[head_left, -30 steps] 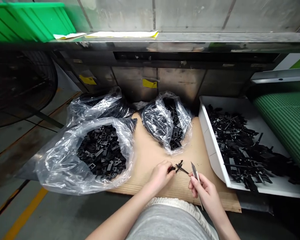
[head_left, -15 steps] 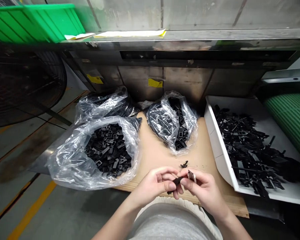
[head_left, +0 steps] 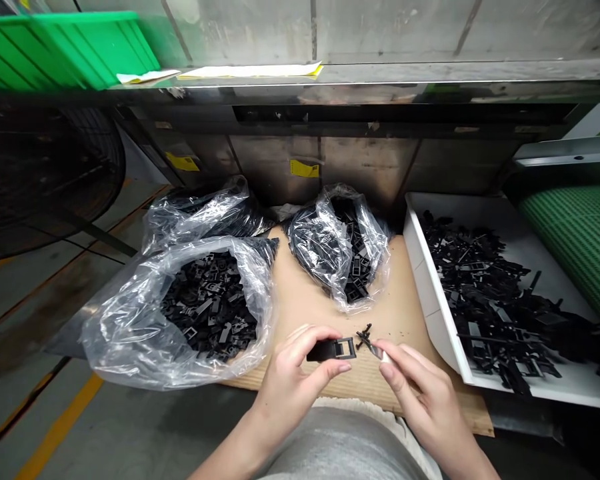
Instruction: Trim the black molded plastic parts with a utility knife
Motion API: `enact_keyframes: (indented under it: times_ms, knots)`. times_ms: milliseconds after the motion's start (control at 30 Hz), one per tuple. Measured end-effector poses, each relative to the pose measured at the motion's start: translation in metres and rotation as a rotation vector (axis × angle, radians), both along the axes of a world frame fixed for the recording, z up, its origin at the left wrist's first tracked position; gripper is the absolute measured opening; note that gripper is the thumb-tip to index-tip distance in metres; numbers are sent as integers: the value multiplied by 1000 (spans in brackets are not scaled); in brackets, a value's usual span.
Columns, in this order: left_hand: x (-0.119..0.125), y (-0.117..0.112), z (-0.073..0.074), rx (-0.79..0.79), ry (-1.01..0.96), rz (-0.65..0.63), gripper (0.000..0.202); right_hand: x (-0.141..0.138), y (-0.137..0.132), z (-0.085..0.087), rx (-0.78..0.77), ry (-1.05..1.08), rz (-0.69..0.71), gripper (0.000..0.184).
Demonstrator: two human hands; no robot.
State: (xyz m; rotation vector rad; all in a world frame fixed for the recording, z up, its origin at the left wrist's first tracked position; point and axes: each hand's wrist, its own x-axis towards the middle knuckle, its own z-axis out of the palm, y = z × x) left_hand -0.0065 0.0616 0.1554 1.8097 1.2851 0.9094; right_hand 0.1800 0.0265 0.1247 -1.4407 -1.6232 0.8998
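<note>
My left hand (head_left: pixel 290 380) pinches a black plastic rectangular frame piece (head_left: pixel 331 349) between thumb and fingers. My right hand (head_left: pixel 423 393) holds a small metal-bladed knife (head_left: pixel 376 349), whose tip lies close to a small black plastic sprue scrap (head_left: pixel 364 337). Most of the knife's handle is hidden by my fingers. Both hands are above a sheet of brown cardboard (head_left: pixel 310 300). Two clear plastic bags of black plastic parts (head_left: pixel 210 303) (head_left: pixel 343 253) sit on the cardboard, beyond my left hand.
A third bag of black parts (head_left: pixel 200 217) lies behind them. To the right, a white tray (head_left: pixel 427 293) holds a heap of black moulded parts, next to a green mat (head_left: pixel 575 247). A metal ledge (head_left: pixel 330 73) carries green bins (head_left: pixel 80 50); a floor fan (head_left: pixel 45 180) stands left.
My hands have moved apart from their close pinch, and my left hand now shows the black frame piece. The knife has come down beside the sprue scrap. The camera has shifted slightly.
</note>
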Motion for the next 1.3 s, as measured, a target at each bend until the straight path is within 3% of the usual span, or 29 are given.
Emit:
enact_keyframes:
  times_ms: [133,233,367,500,633,733,933,1300]
  knots:
    - [4,-1,-1,17,-11,-42,20,-9,4,5,-220,214,-57,29]
    - [5,-3,-2,-2,-39,-72,27,-19,8,11,-275,331,-33,26]
    - [3,-4,2,-28,-67,-137,31,-27,11,16,-237,303,-3,16]
    - [1,-4,6,-33,-85,-174,18,-26,13,16,-194,227,47,17]
    - [0,-3,3,58,-63,-68,14,-16,11,12,-33,91,93,25]
    - [0,-3,-1,144,-14,34,15,-10,5,8,96,-98,49,28]
    - [2,-5,-10,315,25,42,12,-17,-3,1,225,-357,-8,29]
    - [1,-8,-13,439,30,45,16,-21,-2,-1,242,-442,-11,29]
